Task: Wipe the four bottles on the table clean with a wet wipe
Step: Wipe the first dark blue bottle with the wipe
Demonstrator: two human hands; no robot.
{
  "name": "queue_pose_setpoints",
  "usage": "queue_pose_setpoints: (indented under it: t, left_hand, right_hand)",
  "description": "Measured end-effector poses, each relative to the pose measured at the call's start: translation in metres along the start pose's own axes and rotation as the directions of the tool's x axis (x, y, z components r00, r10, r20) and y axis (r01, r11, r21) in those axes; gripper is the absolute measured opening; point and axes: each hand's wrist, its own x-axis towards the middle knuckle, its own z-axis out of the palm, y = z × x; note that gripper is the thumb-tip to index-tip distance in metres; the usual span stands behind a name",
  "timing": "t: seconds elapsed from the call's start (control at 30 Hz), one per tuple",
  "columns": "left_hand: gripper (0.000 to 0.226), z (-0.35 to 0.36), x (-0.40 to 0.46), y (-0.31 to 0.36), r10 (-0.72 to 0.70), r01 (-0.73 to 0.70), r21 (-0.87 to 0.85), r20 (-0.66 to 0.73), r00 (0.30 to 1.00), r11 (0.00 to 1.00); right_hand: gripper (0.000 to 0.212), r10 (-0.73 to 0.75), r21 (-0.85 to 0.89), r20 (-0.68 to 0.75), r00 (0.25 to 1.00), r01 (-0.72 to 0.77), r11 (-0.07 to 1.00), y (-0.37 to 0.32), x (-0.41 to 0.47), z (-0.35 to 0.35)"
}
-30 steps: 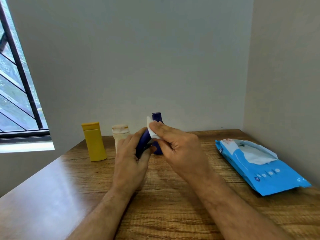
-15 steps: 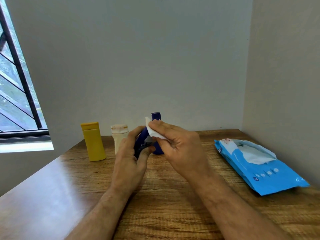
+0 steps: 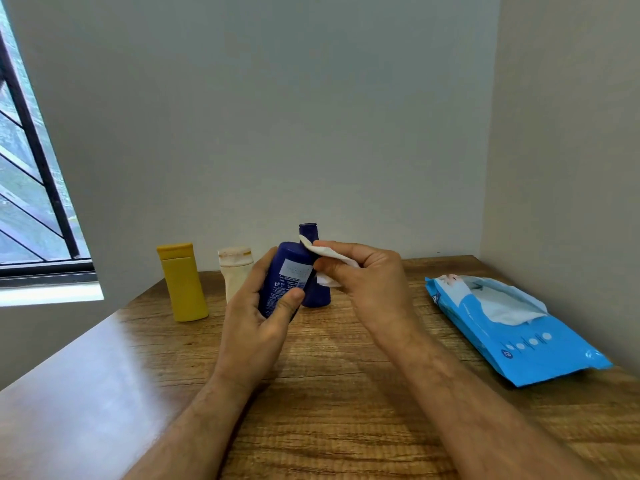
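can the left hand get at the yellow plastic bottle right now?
Probably not yet: the left hand grips a dark blue labelled bottle. The upright yellow plastic bottle stands unobstructed to its left.

Bare table front-left; wipes pack obstructing the right.

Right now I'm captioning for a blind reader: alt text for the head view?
The left hand holds a dark blue bottle while the right hand wipes it with a wet wipe; three more bottles stand behind on the wooden table.

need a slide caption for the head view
Left hand holds a blue bottle while the right hand wipes it with a wet wipe.
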Motion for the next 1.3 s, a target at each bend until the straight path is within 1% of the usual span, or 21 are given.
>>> queue_pose_setpoints:
  t: [0.13,0.2,0.27,0.33,0.4,0.47,0.53,0.57,0.6,0.63,0.7,0.73,0.87,0.93,1.0,1.03,1.1,1.13,1.2,1.23,1.3]
  left_hand:
    - [0.048,-0.001,0.002,0.002,-0.043,0.043,-0.017,-0.02,0.999,0.999]
    - [0.045,-0.001,0.002,0.002,-0.091,0.089,-0.087,-0.018,0.996,0.992]
    - [0.045,-0.002,0.004,-0.001,-0.139,0.134,-0.166,-0.023,0.99,0.977]
    - [0.048,-0.002,0.004,-0.005,-0.203,0.191,-0.265,-0.015,0.979,0.945]
    - [0.048,-0.002,0.006,-0.005,-0.282,0.263,-0.441,0.023,0.959,0.858]
    - [0.047,-0.002,0.008,0.0,-0.347,0.319,-0.589,0.069,0.935,0.742]
    - [0.045,-0.002,0.007,0.005,-0.398,0.372,-0.67,0.124,0.909,0.642]
    - [0.044,-0.002,0.007,0.006,-0.41,0.394,-0.682,0.149,0.9,0.616]
    - [0.043,-0.002,0.006,0.007,-0.411,0.41,-0.683,0.174,0.895,0.605]
    - [0.041,-0.001,0.006,0.007,-0.408,0.422,-0.682,0.194,0.892,0.598]
    - [0.039,-0.001,0.006,0.007,-0.409,0.436,-0.689,0.218,0.886,0.579]
    - [0.038,-0.002,0.006,0.007,-0.414,0.438,-0.693,0.216,0.884,0.572]
    - [0.039,-0.004,0.006,0.006,-0.458,0.42,-0.748,0.174,0.872,0.515]
    - [0.032,-0.003,0.006,0.007,-0.462,0.428,-0.718,0.166,0.871,0.549]
    - [0.025,-0.002,0.006,0.005,-0.465,0.439,-0.697,0.17,0.869,0.567]
    - [0.032,-0.002,0.006,0.004,-0.462,0.441,-0.695,0.174,0.869,0.568]
    - [0.06,-0.002,0.006,-0.001,-0.449,0.427,-0.682,0.16,0.879,0.593]
    - [0.07,-0.002,0.007,-0.002,-0.442,0.423,-0.665,0.153,0.884,0.616]
    - [0.079,-0.002,0.006,-0.003,-0.438,0.443,-0.633,0.178,0.881,0.635]
    - [0.081,-0.001,0.005,-0.002,-0.431,0.459,-0.611,0.204,0.879,0.646]
    - [0.081,0.001,0.003,0.0,-0.417,0.484,-0.56,0.254,0.873,0.673]
  right_hand:
    - [0.021,0.122,0.17,0.047,0.991,-0.128,0.977,0.003,0.002,0.0]
    - [0.023,0.172,0.236,0.097,0.98,-0.19,0.953,0.005,0.003,-0.002]
    - [0.024,0.193,0.206,0.11,0.975,-0.213,0.955,0.008,0.003,-0.002]
    - [0.022,0.186,0.142,0.095,0.978,-0.198,0.97,0.01,0.003,-0.001]
    - [0.021,0.167,0.102,0.062,0.984,-0.172,0.98,0.01,0.003,0.0]
    - [0.029,0.167,0.116,0.013,0.986,-0.167,0.979,0.008,0.002,-0.001]
    - [0.032,0.183,0.124,-0.024,0.983,-0.179,0.976,0.006,0.003,-0.003]
    - [0.027,0.186,0.086,-0.027,0.982,-0.183,0.979,0.006,0.003,-0.003]
    - [0.02,0.164,0.002,-0.03,0.986,-0.164,0.986,0.007,0.002,-0.003]
    - [0.015,0.118,-0.109,-0.031,0.993,-0.121,0.987,0.007,0.001,-0.003]
    - [0.014,0.0,-0.313,-0.005,1.0,-0.002,0.95,0.009,-0.001,-0.001]
    - [0.015,-0.041,-0.366,0.014,0.999,0.043,0.929,0.01,-0.002,-0.001]
    - [0.02,-0.119,-0.462,0.115,0.986,0.16,0.872,0.01,-0.005,-0.002]
    - [0.023,-0.146,-0.518,0.185,0.972,0.223,0.826,0.01,-0.008,-0.003]
    - [0.025,-0.155,-0.528,0.227,0.961,0.256,0.81,0.01,-0.009,-0.003]
    - [0.026,-0.154,-0.53,0.248,0.956,0.267,0.805,0.011,-0.009,-0.004]
    - [0.027,-0.156,-0.564,0.287,0.945,0.298,0.77,0.013,-0.009,-0.004]
    - [0.027,-0.166,-0.591,0.302,0.939,0.322,0.739,0.013,-0.01,-0.003]
    - [0.027,-0.215,-0.618,0.298,0.93,0.359,0.699,0.015,-0.009,-0.001]
    - [0.026,-0.25,-0.618,0.268,0.93,0.365,0.696,0.016,-0.009,0.0]
    - [0.024,-0.316,-0.622,0.157,0.936,0.342,0.704,0.016,-0.007,0.0]
